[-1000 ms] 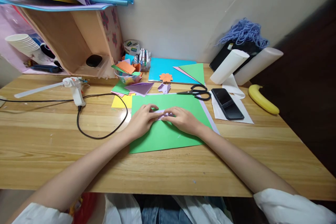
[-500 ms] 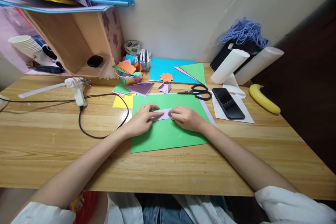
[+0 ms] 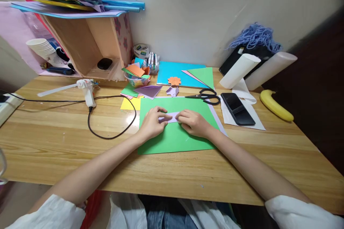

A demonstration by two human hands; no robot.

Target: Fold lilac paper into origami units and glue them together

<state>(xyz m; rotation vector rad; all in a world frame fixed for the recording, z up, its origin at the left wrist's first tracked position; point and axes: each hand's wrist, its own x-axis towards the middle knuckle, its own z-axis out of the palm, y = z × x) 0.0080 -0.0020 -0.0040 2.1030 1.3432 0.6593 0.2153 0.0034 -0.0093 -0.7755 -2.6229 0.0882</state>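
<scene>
A folded strip of light purple paper [image 3: 173, 117] lies on a large green sheet [image 3: 174, 139]. My left hand [image 3: 154, 123] grips the strip's left end, with its index finger lying along the paper and the thumb at the lower edge. At the right end, my right hand [image 3: 194, 123] pinches the strip with its fingers bent inward. Both ends of the strip are partly covered by my fingers. Just beyond the green sheet are a small folded purple paper piece [image 3: 172, 91], an orange paper flower [image 3: 174, 81] and black scissors [image 3: 205, 96].
On the left stands a white glue gun [image 3: 87, 91] with a looping black cord. Behind are a bowl of paper scraps [image 3: 137, 78], markers [image 3: 152, 62] and a blue folder [image 3: 168, 69]. A phone [image 3: 238, 109], paper rolls [image 3: 240, 71] and a banana [image 3: 275, 105] lie right.
The view has shifted a little, so everything sits slightly further right. My left thumb has come to the strip's lower edge; both hands remain at the strip.
</scene>
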